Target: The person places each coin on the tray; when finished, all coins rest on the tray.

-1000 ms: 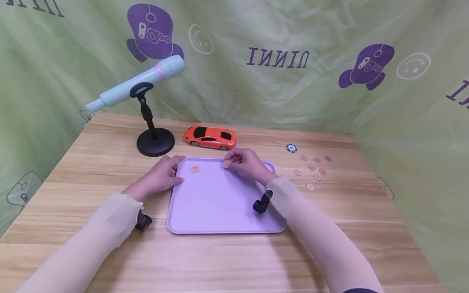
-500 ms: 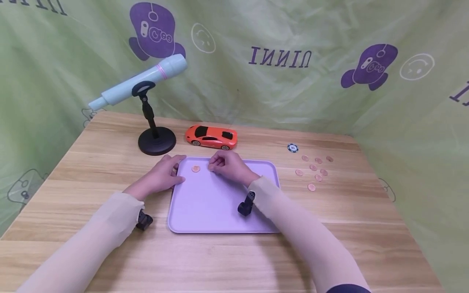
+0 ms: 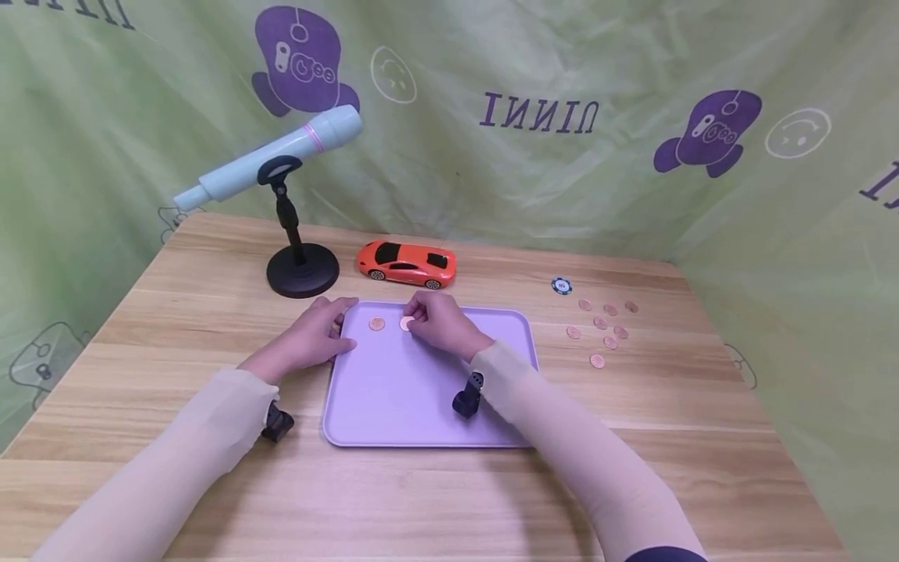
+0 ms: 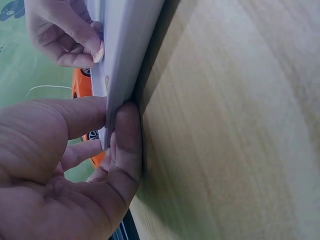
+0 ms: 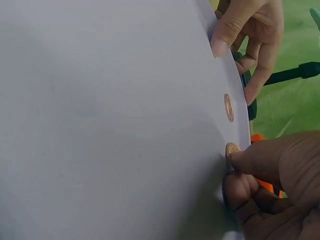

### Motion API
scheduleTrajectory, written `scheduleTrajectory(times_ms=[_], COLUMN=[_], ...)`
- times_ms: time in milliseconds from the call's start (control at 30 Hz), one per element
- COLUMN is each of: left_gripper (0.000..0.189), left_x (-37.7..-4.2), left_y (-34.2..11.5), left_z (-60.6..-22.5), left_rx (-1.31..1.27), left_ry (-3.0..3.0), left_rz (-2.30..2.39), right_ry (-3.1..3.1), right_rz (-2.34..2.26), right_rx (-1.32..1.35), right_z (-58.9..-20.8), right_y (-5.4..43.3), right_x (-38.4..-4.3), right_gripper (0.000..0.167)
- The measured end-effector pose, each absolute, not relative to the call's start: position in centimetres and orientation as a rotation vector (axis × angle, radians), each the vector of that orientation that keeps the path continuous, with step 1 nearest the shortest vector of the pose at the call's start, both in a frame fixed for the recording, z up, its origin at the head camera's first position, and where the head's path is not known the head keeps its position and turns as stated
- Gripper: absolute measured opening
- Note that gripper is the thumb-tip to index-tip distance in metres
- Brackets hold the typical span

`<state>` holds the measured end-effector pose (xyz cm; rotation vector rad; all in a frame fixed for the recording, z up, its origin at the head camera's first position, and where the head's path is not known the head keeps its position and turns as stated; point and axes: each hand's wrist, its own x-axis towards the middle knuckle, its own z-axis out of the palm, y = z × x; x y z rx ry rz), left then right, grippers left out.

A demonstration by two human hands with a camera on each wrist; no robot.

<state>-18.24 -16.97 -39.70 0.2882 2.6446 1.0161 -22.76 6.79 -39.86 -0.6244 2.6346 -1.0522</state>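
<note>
A lilac rectangular tray [image 3: 393,390] lies on the wooden table. My left hand [image 3: 309,337] grips its far left corner; the left wrist view has the thumb on top of the rim and a finger underneath. One copper coin [image 3: 376,323] lies flat on the tray near that corner. Just right of it, my right hand [image 3: 442,321] pinches a second copper coin [image 5: 231,149] between thumb and fingers, low at the tray surface. In the left wrist view this held coin [image 4: 99,53] looks tilted. Whether it touches the tray I cannot tell.
Several copper coins [image 3: 610,343] lie scattered on the table right of the tray, with a blue-and-white chip [image 3: 561,286] behind them. An orange toy car [image 3: 407,264] stands behind the tray. Left of it is a light blue microphone [image 3: 267,160] on a black stand [image 3: 303,271].
My right hand has moved left over the tray with the coin, stopping beside the lying coin. Over the last half second its fingers shifted, showing more of the coin. The left hand stays put.
</note>
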Motion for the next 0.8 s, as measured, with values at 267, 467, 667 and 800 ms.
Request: scheduleTrajectory(times_ms=[267,467,667,800], left_gripper=[0.073,0.073,0.073,0.072], left_x=[-18.09,-18.09,-18.10,-18.09], left_y=[-16.96,-16.98,-16.93,-16.88], left_z=[-39.67,-39.74,-39.71,-39.79], left_rx=[0.298,0.295,0.285,0.284], left_ry=[2.650,2.651,2.649,2.651], left_rz=[1.018,1.025,1.015,1.006], right_ry=[2.653,2.668,2.670,2.678], right_rz=[-0.953,-0.924,-0.943,-0.957], right_rx=[-0.623,-0.628,-0.628,-0.620], right_z=[-39.51,-39.41,-39.58,-39.77], right_y=[6.90,7.09,7.24,7.32], right_x=[-22.65,-22.58,-22.57,-22.57], right_gripper=[0.011,0.013,0.012,0.010])
